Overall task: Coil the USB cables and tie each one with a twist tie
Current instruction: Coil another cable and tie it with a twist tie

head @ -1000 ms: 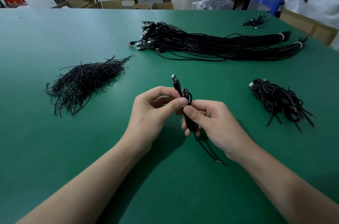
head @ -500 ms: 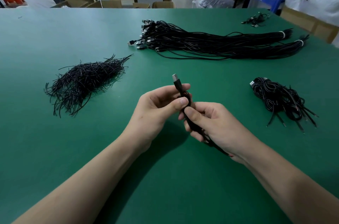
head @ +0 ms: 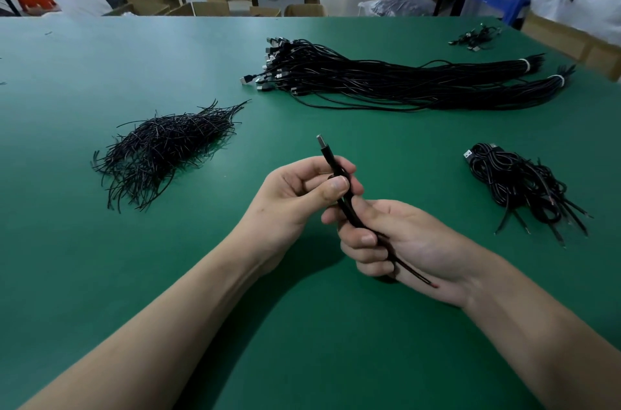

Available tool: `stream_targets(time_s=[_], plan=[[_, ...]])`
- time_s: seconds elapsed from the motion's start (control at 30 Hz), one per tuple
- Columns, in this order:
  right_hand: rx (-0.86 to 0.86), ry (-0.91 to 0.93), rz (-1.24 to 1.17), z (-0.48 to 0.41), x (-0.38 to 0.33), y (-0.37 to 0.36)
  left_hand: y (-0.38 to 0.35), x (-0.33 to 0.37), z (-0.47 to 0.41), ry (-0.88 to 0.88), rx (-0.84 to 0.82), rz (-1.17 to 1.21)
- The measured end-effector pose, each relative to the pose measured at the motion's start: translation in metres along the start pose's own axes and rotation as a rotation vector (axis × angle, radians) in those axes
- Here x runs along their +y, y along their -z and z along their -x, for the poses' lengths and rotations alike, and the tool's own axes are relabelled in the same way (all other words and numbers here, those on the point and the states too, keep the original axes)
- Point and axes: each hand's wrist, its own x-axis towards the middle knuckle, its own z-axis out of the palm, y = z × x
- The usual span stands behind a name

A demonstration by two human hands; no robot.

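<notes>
A: Place of the cable being worked on?

B: Centre of the frame, just above a green table top [head: 100, 275]. A thin black USB cable [head: 349, 211], folded into a narrow bundle, slanting from upper left to lower right. Silver metal plug [head: 321, 141] poking up past the fingers, loose tail trailing toward the lower right.

A: And the left hand [head: 302, 194]?

B: Gripping the upper part of the bundle, thumb pressed against it, fingers curled behind.

A: The right hand [head: 396, 241]?

B: Palm up, just below and to the right of the left one, fingers curled round the lower part of the bundle.

A: Any tie around it?

B: Cannot tell; too thin and dark to make out.

A: Elsewhere on the table?

B: Left of centre, a loose heap of short black twist ties [head: 161, 147]. Upper middle to upper right, two long sheaves of straight black cables [head: 403, 80], white bands near the right ends, plugs fanned out at the left. Right edge, mid-height, a small pile of coiled black cables [head: 517, 181]. Far upper right, a few more dark cables [head: 475, 38], well apart from the rest.
</notes>
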Motion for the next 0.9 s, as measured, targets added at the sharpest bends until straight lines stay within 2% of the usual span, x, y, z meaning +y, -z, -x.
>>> stream_targets(time_s=[0.17,0.27,0.53,0.63,0.73,0.9], plan=[[-0.087,-0.069,-0.174,0.002,-0.005,-0.001,0.000,-0.001,-0.001,-0.004,0.024,0.029],[-0.078,-0.074,-0.262,0.001,-0.007,-0.003,-0.001,-0.001,-0.002,-0.021,0.027,0.036],[-0.009,0.010,-0.250,-0.003,-0.002,-0.011,-0.003,0.000,-0.003,-0.029,0.017,0.050],[0.069,0.087,-0.157,-0.005,-0.001,-0.012,-0.003,-0.001,-0.004,-0.045,0.023,0.041],[0.192,0.190,0.055,-0.008,0.001,-0.013,-0.002,-0.002,-0.005,-0.066,0.061,0.016],[0.367,0.305,0.291,-0.011,0.004,-0.015,-0.001,0.004,-0.006,-0.065,0.088,-0.132]])
